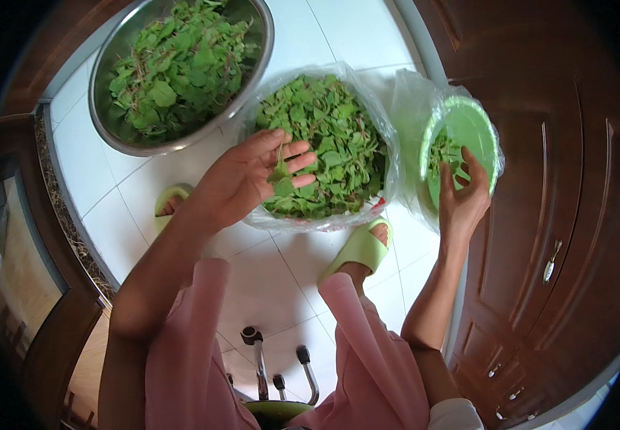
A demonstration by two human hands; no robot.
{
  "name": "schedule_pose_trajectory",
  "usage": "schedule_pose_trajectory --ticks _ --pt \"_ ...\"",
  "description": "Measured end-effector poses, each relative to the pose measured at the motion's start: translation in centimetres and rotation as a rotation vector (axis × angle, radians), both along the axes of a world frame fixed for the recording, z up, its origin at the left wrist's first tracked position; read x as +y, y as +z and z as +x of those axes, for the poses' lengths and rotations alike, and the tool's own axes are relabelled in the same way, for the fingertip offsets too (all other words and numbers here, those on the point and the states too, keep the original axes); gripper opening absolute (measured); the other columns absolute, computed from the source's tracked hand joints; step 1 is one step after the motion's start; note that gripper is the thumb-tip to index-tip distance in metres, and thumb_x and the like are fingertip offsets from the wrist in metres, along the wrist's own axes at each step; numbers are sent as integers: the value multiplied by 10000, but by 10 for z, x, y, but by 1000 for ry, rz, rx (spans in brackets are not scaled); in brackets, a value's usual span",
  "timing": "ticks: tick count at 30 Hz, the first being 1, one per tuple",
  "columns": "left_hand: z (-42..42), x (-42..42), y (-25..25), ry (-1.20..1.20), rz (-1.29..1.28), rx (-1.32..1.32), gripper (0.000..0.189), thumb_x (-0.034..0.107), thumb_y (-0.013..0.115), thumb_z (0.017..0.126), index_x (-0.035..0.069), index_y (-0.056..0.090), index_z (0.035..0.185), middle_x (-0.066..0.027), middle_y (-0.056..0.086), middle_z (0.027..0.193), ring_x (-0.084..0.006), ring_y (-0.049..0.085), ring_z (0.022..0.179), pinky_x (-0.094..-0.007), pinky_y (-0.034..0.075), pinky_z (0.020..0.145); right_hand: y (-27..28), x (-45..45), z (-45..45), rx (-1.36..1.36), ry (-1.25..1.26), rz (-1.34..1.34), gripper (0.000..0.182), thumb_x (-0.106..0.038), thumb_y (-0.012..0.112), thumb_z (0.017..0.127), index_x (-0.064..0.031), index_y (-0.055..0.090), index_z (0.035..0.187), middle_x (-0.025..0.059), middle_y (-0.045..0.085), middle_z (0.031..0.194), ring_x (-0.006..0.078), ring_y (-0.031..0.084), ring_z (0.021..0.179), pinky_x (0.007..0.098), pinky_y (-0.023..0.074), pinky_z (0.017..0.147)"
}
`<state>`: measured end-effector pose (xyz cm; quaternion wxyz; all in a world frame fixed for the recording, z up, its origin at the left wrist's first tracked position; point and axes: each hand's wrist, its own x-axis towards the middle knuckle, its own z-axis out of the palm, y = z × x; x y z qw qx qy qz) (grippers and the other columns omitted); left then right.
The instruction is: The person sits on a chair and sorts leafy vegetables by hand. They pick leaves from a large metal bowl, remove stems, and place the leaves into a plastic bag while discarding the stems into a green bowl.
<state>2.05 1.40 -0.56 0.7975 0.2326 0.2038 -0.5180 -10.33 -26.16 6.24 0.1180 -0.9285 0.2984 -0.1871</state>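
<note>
My left hand (245, 174), palm up, pinches a small leafy green sprig (281, 174) by its stem between thumb and forefinger. It hovers over the near left rim of a clear plastic bag (390, 140), which is full of loose leafy greens (326, 145). To the right, my right hand (463, 188) reaches over a light green bin (479, 126) lined with clear plastic. Its thumb and fingers are apart, and I see nothing between them. Some green scraps (441, 150) lie inside the bin, partly hidden by that hand.
A large stainless steel bowl (106, 121) of similar greens stands at the upper left on the white tiled floor (299, 279). Brown cabinet doors (536, 177) rise beside the bin. My feet wear light green slippers (366, 247). Metal stool legs (260, 365) show below.
</note>
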Motion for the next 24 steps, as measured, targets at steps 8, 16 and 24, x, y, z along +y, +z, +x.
schedule_pose_trajectory --ticks 8,16,24 --pt "71 58 -19 184 62 -509 214 221 548 986 38 589 1090 -102 630 1063 -201 596 1076 -368 457 1016 -30 67 16 -162 380 184 224 5 671 826 -17 679 1049 159 657 1063 305 640 975 392 504 876" --pt "97 84 -23 470 701 -606 404 262 603 945 -34 555 1216 -115 566 1217 -217 519 1172 -346 374 1066 -72 96 56 -29 476 447 171 -19 651 802 -14 695 967 167 625 881 343 611 789 396 510 708" --pt "26 27 -33 193 550 -680 261 99 527 960 -36 563 1180 -113 623 1132 -205 614 1070 -321 483 978 -84 117 66 26 614 327 228 -71 687 778 -21 700 1001 146 627 874 332 609 845 394 501 747"
